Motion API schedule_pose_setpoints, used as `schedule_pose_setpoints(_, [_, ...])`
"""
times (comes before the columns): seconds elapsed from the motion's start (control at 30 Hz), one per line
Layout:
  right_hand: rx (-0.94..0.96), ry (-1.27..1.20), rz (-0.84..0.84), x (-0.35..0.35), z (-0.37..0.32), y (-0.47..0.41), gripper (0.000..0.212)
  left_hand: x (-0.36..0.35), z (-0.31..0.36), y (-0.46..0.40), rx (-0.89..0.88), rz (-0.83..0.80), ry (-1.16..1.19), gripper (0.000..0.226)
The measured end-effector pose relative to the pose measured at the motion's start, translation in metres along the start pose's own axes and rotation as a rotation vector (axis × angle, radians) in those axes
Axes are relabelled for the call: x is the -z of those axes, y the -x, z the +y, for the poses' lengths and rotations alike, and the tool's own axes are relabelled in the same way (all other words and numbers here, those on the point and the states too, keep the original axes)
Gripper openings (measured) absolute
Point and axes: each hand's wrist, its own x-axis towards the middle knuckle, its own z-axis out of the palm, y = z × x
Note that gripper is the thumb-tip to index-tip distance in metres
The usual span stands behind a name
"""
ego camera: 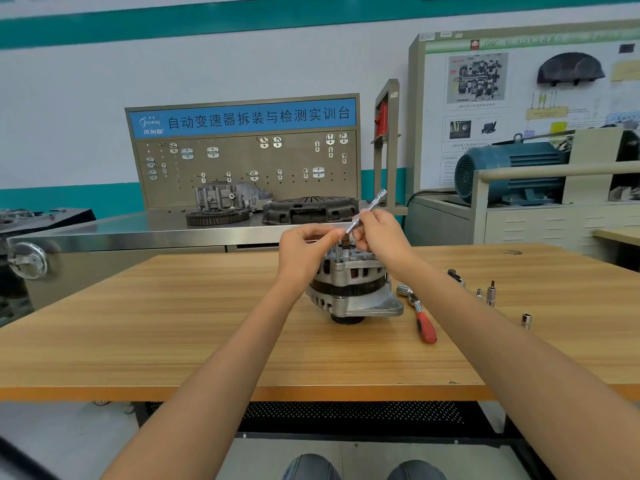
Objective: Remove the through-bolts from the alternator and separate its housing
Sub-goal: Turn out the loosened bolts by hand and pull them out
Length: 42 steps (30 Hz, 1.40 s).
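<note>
The alternator (353, 289) stands pulley-down on the wooden desk (173, 323), just right of the frame's centre. Above it, the right hand (381, 237) grips a slim extension bar (367, 211), tilted up to the right. The left hand (306, 252) pinches at the bar's lower tip, fingers curled; whether a bolt or a socket sits there cannot be told. One through-bolt (336, 252) appears to stand raised from the housing. To do this step well, keep the bar in line with the bolt, steady the housing, and lift each bolt straight out. The red-handled ratchet (420, 317) and loose sockets (491, 294) lie to the right.
</note>
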Motion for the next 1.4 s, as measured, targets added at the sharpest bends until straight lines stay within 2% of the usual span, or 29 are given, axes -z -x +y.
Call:
schedule_pose_setpoints(0.13, [0.088, 0.181, 0.018, -0.005, 0.006, 0.001, 0.024, -0.01, 0.008, -0.002, 0.014, 0.191, 0.096, 0.007])
schedule_pose_setpoints(0.23, [0.11, 0.174, 0.024, -0.005, 0.009, 0.001, 0.023, 0.0, 0.018, -0.021, 0.061, 0.233, 0.173, 0.004])
schedule_pose_setpoints(0.33, [0.152, 0.185, 0.017, -0.004, 0.012, 0.001, 0.02, 0.014, 0.006, -0.027, 0.207, 0.27, 0.2, 0.011])
schedule_pose_setpoints(0.43, [0.205, 0.221, 0.033, -0.004, 0.017, 0.002, 0.02, 0.03, -0.027, -0.02, 0.4, 0.324, 0.067, 0.014])
schedule_pose_setpoints(0.6, [0.238, 0.232, 0.035, -0.005, 0.021, 0.001, 0.02, 0.058, -0.077, -0.019, 0.675, 0.246, -0.149, 0.018])
schedule_pose_setpoints(0.73, [0.268, 0.243, 0.036, -0.007, 0.022, 0.001, 0.017, 0.065, -0.095, -0.022, 0.814, 0.076, -0.272, 0.024])
schedule_pose_setpoints(0.87, [0.269, 0.235, 0.042, -0.007, 0.022, 0.002, 0.016, 0.064, -0.108, -0.013, 0.753, -0.066, -0.422, 0.025])
schedule_pose_setpoints(0.97, [0.27, 0.232, 0.045, -0.007, 0.021, 0.004, 0.018, 0.059, -0.116, -0.005, 0.718, -0.085, -0.56, 0.037])
schedule_pose_setpoints(1.13, [0.265, 0.212, 0.031, -0.01, 0.02, 0.007, 0.016, 0.052, -0.119, -0.006, 0.676, -0.191, -0.744, 0.033])
schedule_pose_setpoints(1.23, [0.272, 0.219, 0.038, -0.012, 0.019, 0.009, 0.018, 0.047, -0.118, -0.006, 0.668, -0.278, -0.839, 0.041])
schedule_pose_setpoints(1.33, [0.264, 0.21, 0.04, -0.012, 0.019, 0.01, 0.017, 0.041, -0.121, -0.001, 0.566, -0.345, -1.084, 0.05])
schedule_pose_setpoints(1.4, [0.26, 0.199, 0.034, -0.011, 0.018, 0.011, 0.016, 0.039, -0.129, 0.006, 0.459, -0.313, -1.178, 0.044])
